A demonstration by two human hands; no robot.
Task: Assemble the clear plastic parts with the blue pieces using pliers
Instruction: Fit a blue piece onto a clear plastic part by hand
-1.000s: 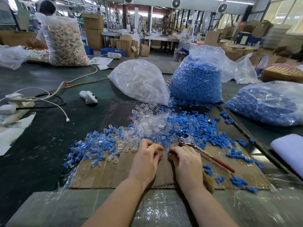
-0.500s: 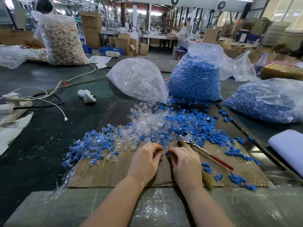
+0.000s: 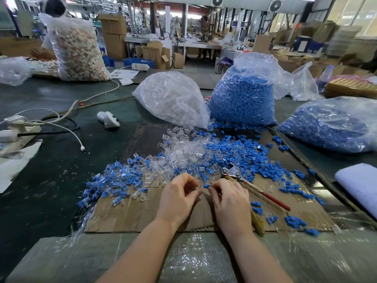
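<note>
My right hand [image 3: 229, 198] pinches a small blue piece [image 3: 206, 186] at its fingertips. Just left of it, my left hand [image 3: 179, 196] has its fingers curled round something small, apparently a clear part, which they mostly hide. Both hands hover over a cardboard sheet [image 3: 130, 213]. The pliers [image 3: 234, 173], with red handles, lie on the cardboard right of my right hand, untouched. A heap of clear plastic parts [image 3: 183, 154] and loose blue pieces [image 3: 240, 154] spreads beyond the hands. Assembled clear-and-blue pieces [image 3: 114, 180] lie to the left.
A bag of clear parts [image 3: 171, 99] and two bags of blue pieces [image 3: 242, 99] [image 3: 330, 127] stand behind the heap. White cables and a power strip [image 3: 18, 127] lie at left. A white foam pad [image 3: 359, 180] sits at right. A person works at the far left.
My hands have drawn slightly apart and lifted a little; the blue piece now shows at my right fingertips. The pliers have not moved.
</note>
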